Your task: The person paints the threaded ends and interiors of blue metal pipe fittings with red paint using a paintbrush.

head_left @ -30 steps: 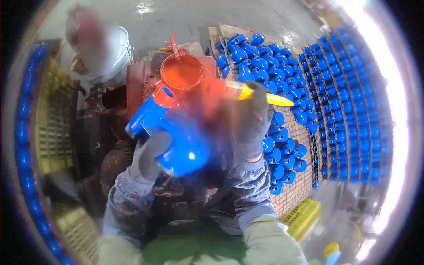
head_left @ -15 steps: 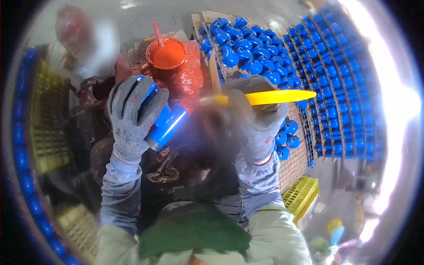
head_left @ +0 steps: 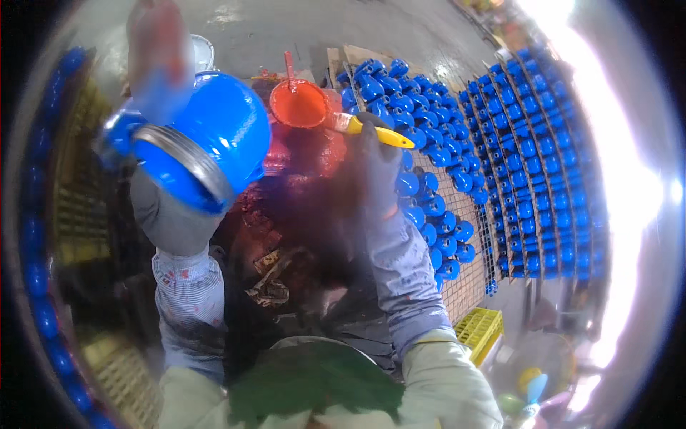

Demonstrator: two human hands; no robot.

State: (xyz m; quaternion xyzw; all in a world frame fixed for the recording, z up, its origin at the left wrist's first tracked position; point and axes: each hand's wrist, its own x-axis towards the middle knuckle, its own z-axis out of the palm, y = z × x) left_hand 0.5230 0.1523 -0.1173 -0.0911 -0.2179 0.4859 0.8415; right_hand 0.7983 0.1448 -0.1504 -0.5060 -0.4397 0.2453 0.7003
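My left hand, in a grey glove, is closed around the underside of a rounded blue metal casting. A bare grey threaded rim rings the casting's open end, which tilts down towards me. My right hand, also gloved and partly smeared by motion, grips a paintbrush with a yellow handle. The brush's bristle end points left, at the right edge of a pot of red-orange paint. A red-coated stick stands in the pot. My left fingers are mostly hidden by the casting.
Red paint coats the stand below the pot. To the right, many blue castings lie on a wire mesh rack, with another loaded rack beyond. A yellow crate sits lower right. More blue pieces line the left edge.
My left hand has raised and turned the casting, so its threaded open end now shows. My right hand has moved left and away with the brush, bringing its bristles to the paint pot.
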